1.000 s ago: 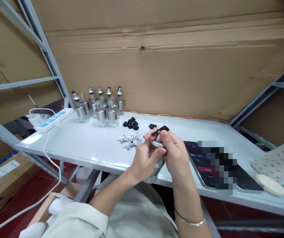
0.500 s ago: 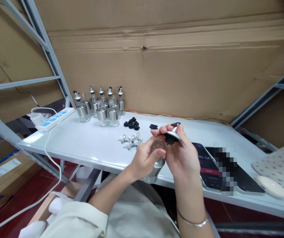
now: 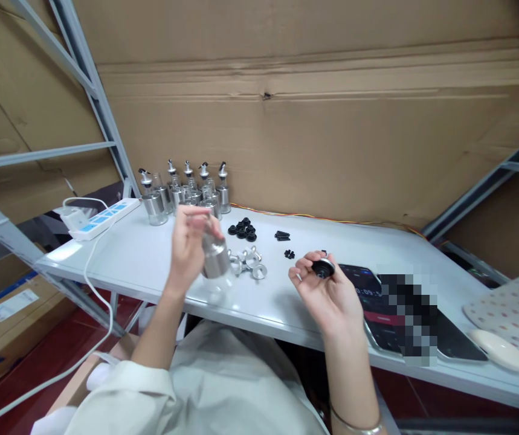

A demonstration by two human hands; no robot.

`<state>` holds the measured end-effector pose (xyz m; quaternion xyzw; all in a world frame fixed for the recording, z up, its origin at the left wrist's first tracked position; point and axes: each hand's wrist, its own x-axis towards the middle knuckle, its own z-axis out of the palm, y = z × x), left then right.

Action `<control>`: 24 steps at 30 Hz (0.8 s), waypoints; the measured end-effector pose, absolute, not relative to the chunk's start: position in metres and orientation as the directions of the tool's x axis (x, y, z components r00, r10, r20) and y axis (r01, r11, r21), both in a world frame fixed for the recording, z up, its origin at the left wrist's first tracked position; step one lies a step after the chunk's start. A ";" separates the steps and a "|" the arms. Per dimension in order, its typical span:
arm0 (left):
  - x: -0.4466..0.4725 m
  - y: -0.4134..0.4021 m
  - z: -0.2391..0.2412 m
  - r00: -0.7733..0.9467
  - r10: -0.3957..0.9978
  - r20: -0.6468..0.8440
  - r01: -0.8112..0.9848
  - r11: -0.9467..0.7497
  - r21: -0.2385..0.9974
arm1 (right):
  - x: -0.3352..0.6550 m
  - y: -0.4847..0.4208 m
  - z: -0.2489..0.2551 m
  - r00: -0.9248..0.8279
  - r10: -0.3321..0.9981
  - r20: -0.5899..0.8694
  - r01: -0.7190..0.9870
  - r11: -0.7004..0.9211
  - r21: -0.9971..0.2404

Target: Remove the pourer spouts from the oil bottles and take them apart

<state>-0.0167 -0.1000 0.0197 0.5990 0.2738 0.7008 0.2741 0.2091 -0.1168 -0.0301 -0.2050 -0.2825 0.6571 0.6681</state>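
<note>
My left hand is closed around the neck of a glass bottle with a steel sleeve, which is smeared by motion over the front of the table. In my right hand, palm turned up, a pourer spout is held between thumb and fingers, its black stopper end facing me. Silver pourer caps lie just right of the bottle. Behind them sit several black rubber stoppers. Small black pieces and longer black flaps lie left of and beyond my right hand.
Several steel-sleeved bottles, some with spouts fitted, stand at the back left. A power strip lies on the left end. Two phones, a white oval object and a dotted cloth occupy the right. Cardboard walls the back.
My left hand has carried the bottle left, away from my right hand. My right hand has lowered slightly and turned its palm up, still holding the pourer spout.
</note>
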 end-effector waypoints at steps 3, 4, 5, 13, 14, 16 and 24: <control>-0.061 -0.064 0.036 -0.336 0.602 0.724 0.202 -0.705 0.680 | 0.208 -0.117 -0.029 -0.028 0.994 0.106 -0.756 0.048 -0.653; -0.076 -0.049 0.039 -0.384 0.569 0.727 0.273 -0.682 0.678 | 0.207 -0.117 -0.028 -0.034 0.995 0.099 -0.757 0.039 -0.652; -0.090 -0.034 0.041 -0.423 0.537 0.730 0.331 -0.658 0.676 | 0.205 -0.118 -0.027 -0.043 0.995 0.087 -0.761 0.023 -0.648; -0.160 0.058 0.019 -0.575 0.515 0.636 0.573 -0.301 0.762 | 0.192 -0.119 -0.025 -0.098 0.993 -0.068 -0.832 -0.119 -0.541; -0.163 0.064 0.013 -0.578 0.519 0.630 0.584 -0.276 0.764 | 0.192 -0.119 -0.026 -0.098 0.992 -0.078 -0.841 -0.124 -0.527; -0.165 0.074 0.002 -0.575 0.527 0.625 0.605 -0.240 0.759 | 0.191 -0.118 -0.027 -0.093 0.992 -0.086 -0.856 -0.124 -0.502; -0.155 0.092 -0.011 -0.513 0.564 0.647 0.680 -0.194 0.707 | 0.190 -0.118 -0.028 -0.090 0.995 0.033 -0.789 -0.052 -0.613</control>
